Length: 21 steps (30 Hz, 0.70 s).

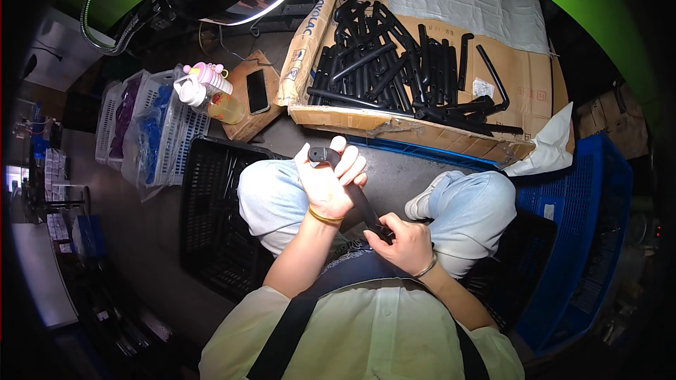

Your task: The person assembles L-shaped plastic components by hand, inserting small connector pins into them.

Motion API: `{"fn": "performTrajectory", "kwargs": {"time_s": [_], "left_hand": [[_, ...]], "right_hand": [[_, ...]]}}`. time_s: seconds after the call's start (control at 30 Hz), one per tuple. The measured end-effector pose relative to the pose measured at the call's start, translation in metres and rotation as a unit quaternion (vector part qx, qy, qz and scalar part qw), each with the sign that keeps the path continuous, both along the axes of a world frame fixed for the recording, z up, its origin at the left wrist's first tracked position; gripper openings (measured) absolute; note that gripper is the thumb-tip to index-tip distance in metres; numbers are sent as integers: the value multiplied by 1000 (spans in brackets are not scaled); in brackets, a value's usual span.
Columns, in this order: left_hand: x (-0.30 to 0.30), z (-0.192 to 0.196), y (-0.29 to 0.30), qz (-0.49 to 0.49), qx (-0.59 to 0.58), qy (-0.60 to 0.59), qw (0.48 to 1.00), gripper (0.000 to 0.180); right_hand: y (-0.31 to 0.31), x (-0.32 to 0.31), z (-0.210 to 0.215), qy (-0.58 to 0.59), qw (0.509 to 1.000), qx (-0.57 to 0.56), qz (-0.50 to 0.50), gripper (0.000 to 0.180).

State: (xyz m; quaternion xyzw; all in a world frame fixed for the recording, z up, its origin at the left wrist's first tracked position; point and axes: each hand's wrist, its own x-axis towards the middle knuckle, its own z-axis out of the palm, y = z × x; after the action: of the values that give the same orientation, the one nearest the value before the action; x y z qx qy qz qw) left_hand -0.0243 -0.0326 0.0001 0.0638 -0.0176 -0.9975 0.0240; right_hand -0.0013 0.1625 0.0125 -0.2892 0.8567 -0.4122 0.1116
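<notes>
Black handle (355,193) (bent, matte, slender)

Cardboard box (366,123) of black tubes (394,63), phone (257,91), black crate (211,211), blue crate (591,225)

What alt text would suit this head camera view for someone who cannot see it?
A seated person grips a black bent handle with the left hand and right hand. Ahead lies a cardboard box of similar black handles, flanked by a black crate and blue crate.
</notes>
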Motion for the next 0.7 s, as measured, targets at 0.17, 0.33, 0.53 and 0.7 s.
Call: {"fn": "performTrajectory", "kwargs": {"time_s": [0.17, 0.33, 0.53, 0.7], "left_hand": [[-3, -10, -3, -57, 60, 66, 994, 50], [-12, -7, 22, -14, -60, 13, 998, 56], [-5, -21, 66, -94, -274, -44, 956, 59], [-5, -47, 77, -207, -365, -128, 899, 46]], "right_hand": [[-1, 10, -2, 69, 997, 22, -22, 30], [7, 11, -4, 45, 996, 16, -73, 30], [58, 5, 2, -135, 929, -192, -287, 23], [244, 12, -48, -144, 694, -153, -689, 42]]}}
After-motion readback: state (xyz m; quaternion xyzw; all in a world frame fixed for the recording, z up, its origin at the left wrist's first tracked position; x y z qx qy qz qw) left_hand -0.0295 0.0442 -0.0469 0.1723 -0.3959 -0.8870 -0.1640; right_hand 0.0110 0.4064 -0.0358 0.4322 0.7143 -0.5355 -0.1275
